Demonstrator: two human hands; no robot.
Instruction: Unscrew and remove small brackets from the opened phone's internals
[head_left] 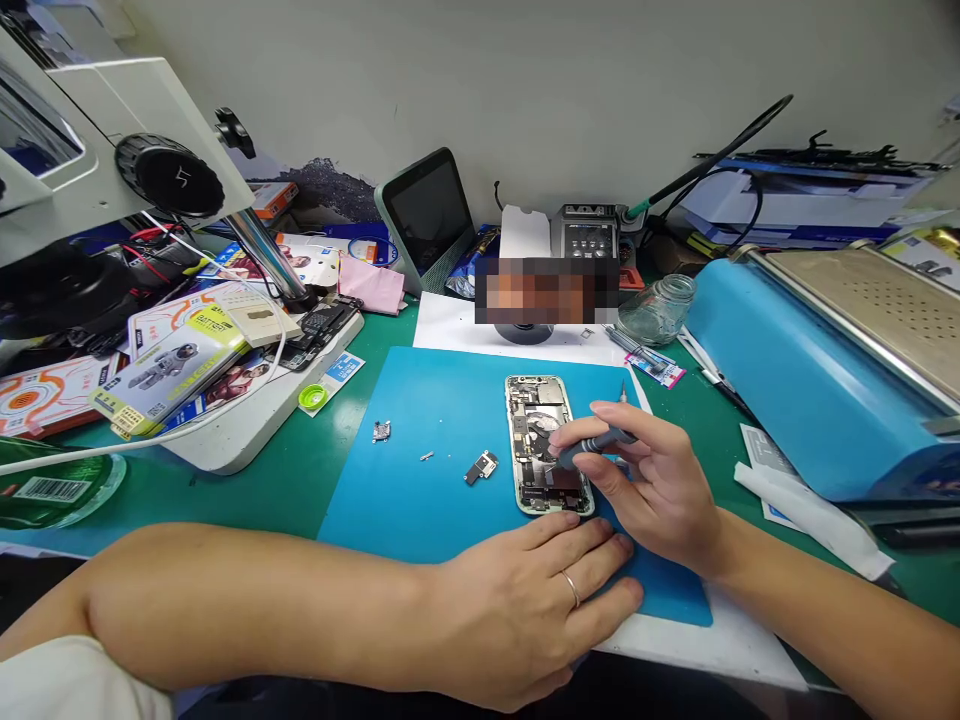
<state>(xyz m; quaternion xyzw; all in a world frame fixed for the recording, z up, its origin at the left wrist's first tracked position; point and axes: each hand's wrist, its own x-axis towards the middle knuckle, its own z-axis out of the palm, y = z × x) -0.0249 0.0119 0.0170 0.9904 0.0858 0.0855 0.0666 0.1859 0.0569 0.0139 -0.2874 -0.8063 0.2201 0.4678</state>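
An opened phone (541,440) with its insides showing lies upright on a blue mat (420,480). My right hand (660,490) is closed round a grey screwdriver (596,443), whose tip rests on the phone's middle. My left hand (525,600) lies flat on the mat's near edge just below the phone, fingers together and stretched out, a ring on one finger, holding nothing. Small removed parts sit on the mat left of the phone: a dark bracket (481,466), a tiny metal piece (426,456) and another small part (382,431).
A microscope (112,150) and its white base (240,420), piled with boxes, fill the left. A large blue machine (810,370) stands at the right. Behind the mat are a glass jar (660,308), a soldering station (589,235) and a small screen (429,215).
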